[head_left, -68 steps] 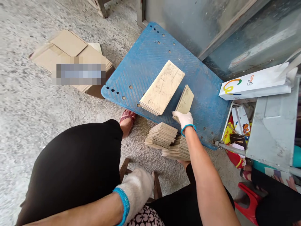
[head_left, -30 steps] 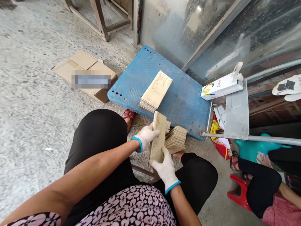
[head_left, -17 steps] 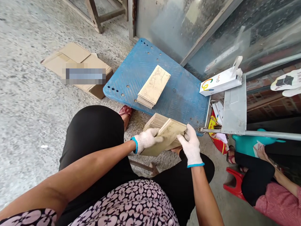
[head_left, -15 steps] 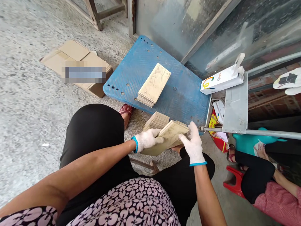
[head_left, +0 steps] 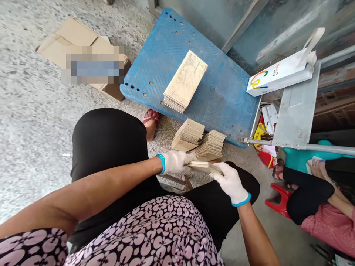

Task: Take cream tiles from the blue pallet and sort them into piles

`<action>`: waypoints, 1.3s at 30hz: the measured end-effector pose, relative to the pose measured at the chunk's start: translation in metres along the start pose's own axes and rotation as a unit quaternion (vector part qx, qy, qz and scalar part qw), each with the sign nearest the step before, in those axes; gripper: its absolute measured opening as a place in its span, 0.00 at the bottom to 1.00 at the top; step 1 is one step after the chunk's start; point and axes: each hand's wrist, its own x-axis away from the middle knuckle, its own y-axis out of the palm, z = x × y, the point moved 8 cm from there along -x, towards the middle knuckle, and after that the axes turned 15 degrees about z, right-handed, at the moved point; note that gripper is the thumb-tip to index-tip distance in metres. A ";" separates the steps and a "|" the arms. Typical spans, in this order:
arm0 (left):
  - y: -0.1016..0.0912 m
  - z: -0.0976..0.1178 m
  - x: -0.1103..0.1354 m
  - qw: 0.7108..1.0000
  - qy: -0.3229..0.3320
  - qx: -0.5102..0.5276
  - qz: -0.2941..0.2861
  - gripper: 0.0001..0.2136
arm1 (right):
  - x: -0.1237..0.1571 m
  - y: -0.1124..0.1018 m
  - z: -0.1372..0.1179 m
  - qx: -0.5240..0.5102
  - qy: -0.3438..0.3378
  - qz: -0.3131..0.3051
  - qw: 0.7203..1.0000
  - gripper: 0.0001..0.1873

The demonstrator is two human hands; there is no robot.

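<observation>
Between my two gloved hands is a small stack of thin, pale wooden boards (head_left: 204, 166), turned so that a narrow edge faces up. My left hand (head_left: 177, 162), in a white knit glove with a blue cuff, grips one end. The other end is pinched by my right hand (head_left: 229, 181), gloved the same way. Just beyond them stand two leaning piles of similar boards, a left pile (head_left: 188, 133) and a right pile (head_left: 211, 146). Another neat stack of boards (head_left: 186, 79) lies flat on the blue plastic platform (head_left: 149, 66).
A flattened cardboard box (head_left: 83, 38) lies on the concrete floor at left. At the platform's right end are a white paper bag (head_left: 280, 79) and a metal handle frame (head_left: 296, 111). Farther right, another person (head_left: 307, 195) sits near a red stool (head_left: 277, 201).
The boards in my hands have tipped from showing a broad face to showing a narrow edge, and come lower, clear of the leaning piles. The camera view has shifted.
</observation>
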 end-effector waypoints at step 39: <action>-0.058 -0.029 0.000 0.946 -0.122 -0.287 0.094 0.12 | -0.061 0.179 0.063 0.179 -0.014 -0.095 0.979 0.17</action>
